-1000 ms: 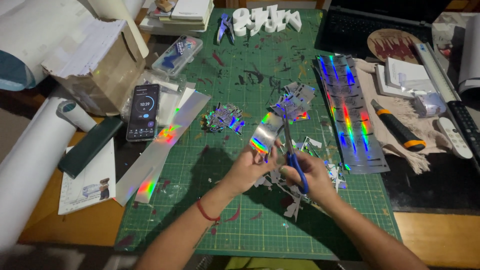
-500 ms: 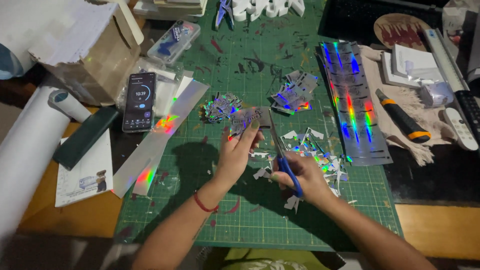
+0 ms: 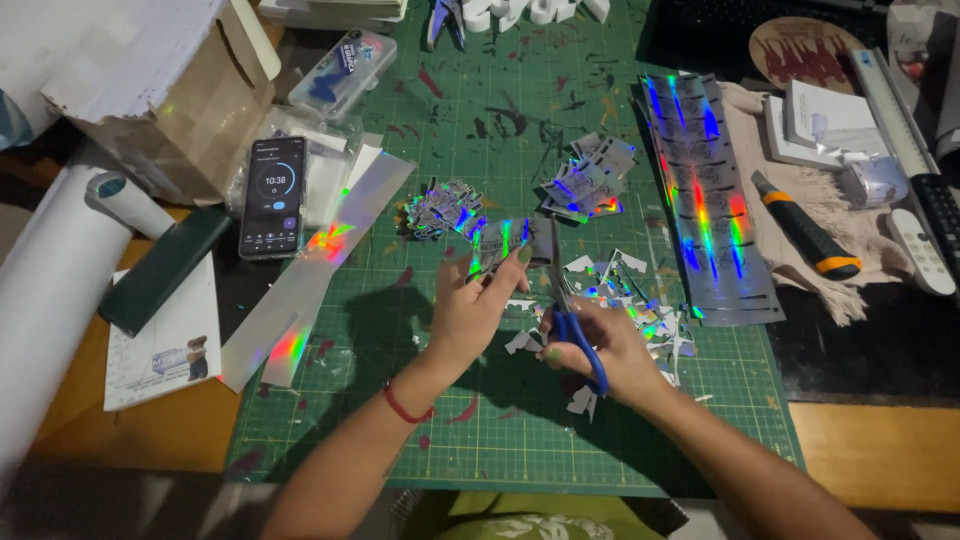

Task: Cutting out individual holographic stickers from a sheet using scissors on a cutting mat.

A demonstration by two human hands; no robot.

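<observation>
Wooden counter (image 3: 880,450) underneath, and over it a big green cutting mat (image 3: 420,420), scarred with cuts and paint marks. A white paper roll (image 3: 50,310) lies along the left edge, an open cardboard box (image 3: 190,110) above it. Right of centre, a long holographic sheet (image 3: 705,190) flashes rainbow bands; another holographic strip (image 3: 320,265) slants beside the phone (image 3: 271,196), whose screen is lit. A utility knife (image 3: 805,235) rests on a fringed cloth at right. Two piles of cut stickers (image 3: 590,180) sit on the mat above the hands, and offcuts (image 3: 640,310) litter the mat just right of them. Centre now: left hand (image 3: 475,315), red band at the wrist, fingers pinched shut on a small holographic piece (image 3: 505,240), held just above the mat. Right hand (image 3: 600,350) is clamped through the blue handles of the scissors (image 3: 565,300), blades pointing up, meeting the piece's right edge.
</observation>
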